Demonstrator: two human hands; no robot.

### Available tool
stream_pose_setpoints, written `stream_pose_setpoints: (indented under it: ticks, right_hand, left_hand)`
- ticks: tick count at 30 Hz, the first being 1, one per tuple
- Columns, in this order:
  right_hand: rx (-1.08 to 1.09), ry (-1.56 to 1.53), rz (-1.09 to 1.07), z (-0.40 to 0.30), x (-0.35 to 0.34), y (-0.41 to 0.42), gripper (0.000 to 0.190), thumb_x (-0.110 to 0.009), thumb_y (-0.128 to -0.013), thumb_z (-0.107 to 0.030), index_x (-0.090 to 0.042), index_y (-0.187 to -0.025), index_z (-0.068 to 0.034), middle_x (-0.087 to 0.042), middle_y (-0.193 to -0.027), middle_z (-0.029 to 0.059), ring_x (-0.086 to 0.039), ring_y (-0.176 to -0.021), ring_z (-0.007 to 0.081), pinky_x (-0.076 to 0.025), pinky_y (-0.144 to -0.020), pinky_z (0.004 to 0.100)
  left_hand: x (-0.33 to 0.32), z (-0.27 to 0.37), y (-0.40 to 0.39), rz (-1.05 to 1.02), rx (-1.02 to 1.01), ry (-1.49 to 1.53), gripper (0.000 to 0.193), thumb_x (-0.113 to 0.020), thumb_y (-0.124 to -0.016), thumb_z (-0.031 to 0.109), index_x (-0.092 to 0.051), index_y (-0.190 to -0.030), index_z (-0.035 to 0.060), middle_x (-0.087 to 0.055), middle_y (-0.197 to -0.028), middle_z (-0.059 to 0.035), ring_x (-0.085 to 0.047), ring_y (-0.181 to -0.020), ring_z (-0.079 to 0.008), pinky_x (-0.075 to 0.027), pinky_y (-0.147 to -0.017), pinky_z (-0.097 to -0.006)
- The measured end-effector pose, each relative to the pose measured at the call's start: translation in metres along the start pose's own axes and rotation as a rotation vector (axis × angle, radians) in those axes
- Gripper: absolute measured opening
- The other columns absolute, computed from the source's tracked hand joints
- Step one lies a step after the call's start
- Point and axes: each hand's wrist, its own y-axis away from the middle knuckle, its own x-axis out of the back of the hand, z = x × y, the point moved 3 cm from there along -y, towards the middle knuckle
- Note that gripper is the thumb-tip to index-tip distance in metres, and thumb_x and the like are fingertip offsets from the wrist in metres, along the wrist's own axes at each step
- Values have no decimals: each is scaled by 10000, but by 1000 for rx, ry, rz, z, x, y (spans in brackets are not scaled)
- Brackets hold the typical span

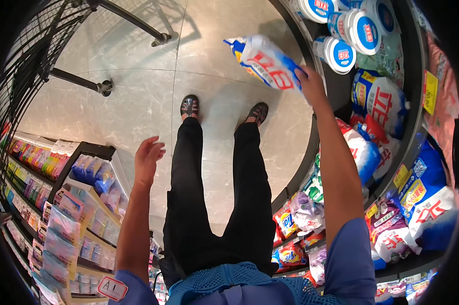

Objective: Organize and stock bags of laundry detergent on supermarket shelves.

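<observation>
My right hand (309, 82) grips one end of a white and blue plastic bag of detergent (271, 65) with red lettering, held above the floor beside the right-hand shelf. The bag's far end is slightly blurred. My left hand (149, 152) is raised over the floor on the left with nothing in it, its fingers a little apart. Near my right forearm, a similar white and blue detergent bag (381, 101) lies on the shelf, below several white tubs with blue lids (340, 55). A red and white bag (361, 148) lies lower on that shelf.
Curving shelves with a dark edge (309, 45) hold packaged goods on the right. A black wire shopping cart (77, 80) stands at the upper left. Racks of small packets (61, 236) fill the lower left. Grey floor tiles (214, 152) lie under my feet.
</observation>
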Motion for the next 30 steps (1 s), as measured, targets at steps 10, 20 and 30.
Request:
stream_pose_setpoints:
  ticks: [10,20,30]
  right_hand:
    - [378,177,-33,-71,11,153,271,-628,-833,-16,-706,-1080,-97,-658,-938,165,-622,-917,387,-492,-818,458]
    - [457,267,-257,-180,100,304,447,-594,-648,126,-726,-1031,-64,-651,-814,152,-610,-832,362,-492,-756,454]
    - [360,141,-358,-264,139,364,396,-569,-709,104,-722,-1049,-31,-689,-819,150,-617,-715,313,-496,-667,397]
  left_hand:
    - [-45,23,6,-195,76,146,569,-616,-971,372,-492,-1409,30,-661,-1192,-175,-669,-1017,-251,-543,-886,-365]
    - [-201,-1,37,-663,503,422,487,-686,-932,361,-585,-1209,-27,-698,-1000,-75,-690,-853,-162,-552,-763,-307]
    - [-115,68,154,-141,-998,-131,472,-701,-768,-36,-621,-1221,70,-715,-997,-97,-697,-915,-300,-558,-834,-375]
